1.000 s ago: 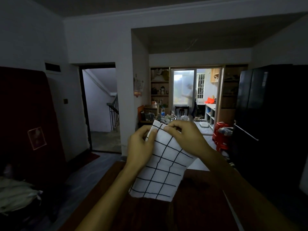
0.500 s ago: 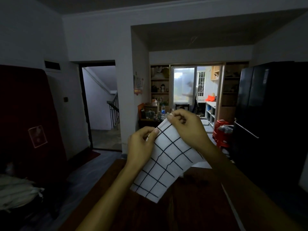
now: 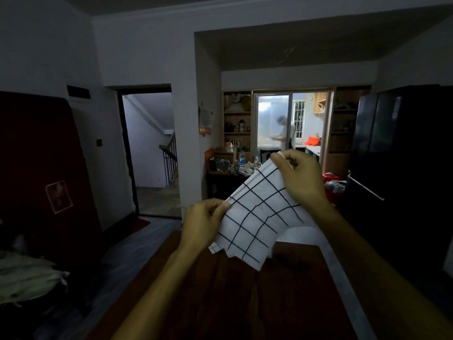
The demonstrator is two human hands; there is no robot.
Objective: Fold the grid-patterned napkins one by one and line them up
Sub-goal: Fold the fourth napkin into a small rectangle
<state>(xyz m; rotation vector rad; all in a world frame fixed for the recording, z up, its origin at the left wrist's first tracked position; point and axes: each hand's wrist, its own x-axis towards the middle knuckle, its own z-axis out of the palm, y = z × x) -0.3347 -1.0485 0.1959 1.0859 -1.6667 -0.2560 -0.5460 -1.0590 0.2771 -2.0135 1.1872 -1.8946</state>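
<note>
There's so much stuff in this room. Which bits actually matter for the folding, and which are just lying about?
Part of the job:
- grid-patterned napkin, held up in the air
- left hand, pinching its left edge
- right hand, pinching its top corner
- dark wooden table below

Just lying about:
- black fridge
- cluttered side table
- shelves
- red stool

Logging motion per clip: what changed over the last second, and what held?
The hands drew apart: the right hand rose up-right, the left hand sank slightly, stretching the napkin diagonally. Both hands kept pinching its top edge; it stayed above the table.
</note>
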